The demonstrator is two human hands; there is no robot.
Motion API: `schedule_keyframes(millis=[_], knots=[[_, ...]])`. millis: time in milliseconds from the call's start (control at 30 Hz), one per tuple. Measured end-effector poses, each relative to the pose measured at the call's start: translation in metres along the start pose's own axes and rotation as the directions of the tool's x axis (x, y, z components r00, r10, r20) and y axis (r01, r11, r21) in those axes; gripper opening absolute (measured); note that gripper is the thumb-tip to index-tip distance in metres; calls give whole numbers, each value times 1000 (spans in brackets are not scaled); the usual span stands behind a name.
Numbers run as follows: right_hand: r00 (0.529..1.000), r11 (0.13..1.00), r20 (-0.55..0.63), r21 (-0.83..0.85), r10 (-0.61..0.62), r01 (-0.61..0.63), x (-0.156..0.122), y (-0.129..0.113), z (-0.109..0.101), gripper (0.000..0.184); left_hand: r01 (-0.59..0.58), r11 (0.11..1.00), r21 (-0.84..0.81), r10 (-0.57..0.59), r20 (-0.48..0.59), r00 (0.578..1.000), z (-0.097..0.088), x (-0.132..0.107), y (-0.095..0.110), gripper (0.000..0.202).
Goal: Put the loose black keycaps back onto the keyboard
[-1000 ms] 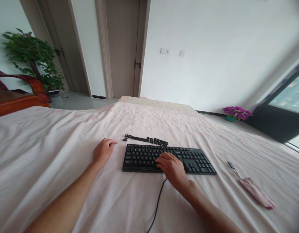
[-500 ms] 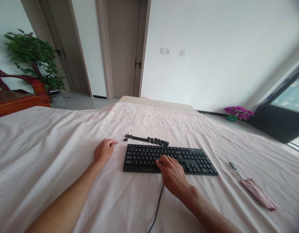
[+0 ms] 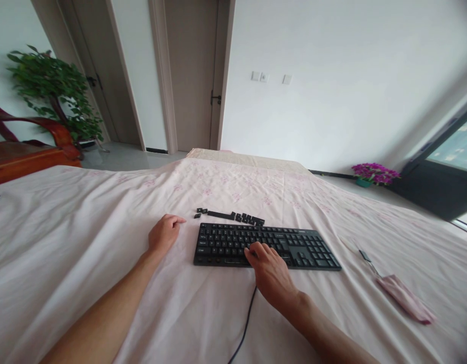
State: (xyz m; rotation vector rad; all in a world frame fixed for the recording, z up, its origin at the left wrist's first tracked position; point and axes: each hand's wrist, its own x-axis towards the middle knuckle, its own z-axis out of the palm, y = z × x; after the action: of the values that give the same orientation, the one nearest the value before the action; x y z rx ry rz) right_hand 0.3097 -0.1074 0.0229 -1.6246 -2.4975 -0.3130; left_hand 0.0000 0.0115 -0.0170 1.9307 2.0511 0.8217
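A black keyboard (image 3: 233, 243) lies on the cloth, its lower left row bare of keycaps. My right hand (image 3: 270, 269) rests over its lower middle, the fingers curled down together at the keys; the fingertips and anything under them are hidden. To the left of the keyboard, my left hand (image 3: 164, 235) rests on the cloth with its index finger stretched out and nothing in it. Loose keycaps (image 3: 244, 218) lie in a line behind the keyboard, along with a long spacebar (image 3: 220, 215). Further left sit a few small keycaps (image 3: 199, 210).
A pale pink cloth (image 3: 187, 313) with creases covers the surface. A cable (image 3: 247, 318) runs from the keyboard toward me. To the right lie a thin metal tool with a dark grip (image 3: 364, 256) and a folded pink cloth (image 3: 405, 298).
The view has shifted slightly, so everything sits a little higher. Both hands keep nearly the same places relative to the keyboard, and the loose keycaps have not moved.
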Motion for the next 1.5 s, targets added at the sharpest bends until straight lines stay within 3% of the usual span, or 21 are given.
schedule_keyframes(millis=[467,867,1033,1200,1333,1500], knots=[[1000,994,1,110,19,-19,-5,5,4,44,2,1000,0,-2,1,1000,0,0,-1,31],[997,977,24,201,71,-74,8,14,-16,35,20,1000,-5,-20,3,1000,0,1,-1,31],[994,969,1,222,113,-110,43,35,-22,27,16,1000,-13,-16,2,1000,0,1,-1,31],[971,931,2,284,239,-230,104,54,-8,24,0,1000,-19,0,4,1000,1,2,-2,30],[943,919,95,210,320,-334,144,53,6,27,-23,999,-26,23,-1,1000,1,2,-3,31],[914,912,179,133,363,-388,173,47,21,25,-21,999,-35,21,-7,1000,3,3,-4,30]])
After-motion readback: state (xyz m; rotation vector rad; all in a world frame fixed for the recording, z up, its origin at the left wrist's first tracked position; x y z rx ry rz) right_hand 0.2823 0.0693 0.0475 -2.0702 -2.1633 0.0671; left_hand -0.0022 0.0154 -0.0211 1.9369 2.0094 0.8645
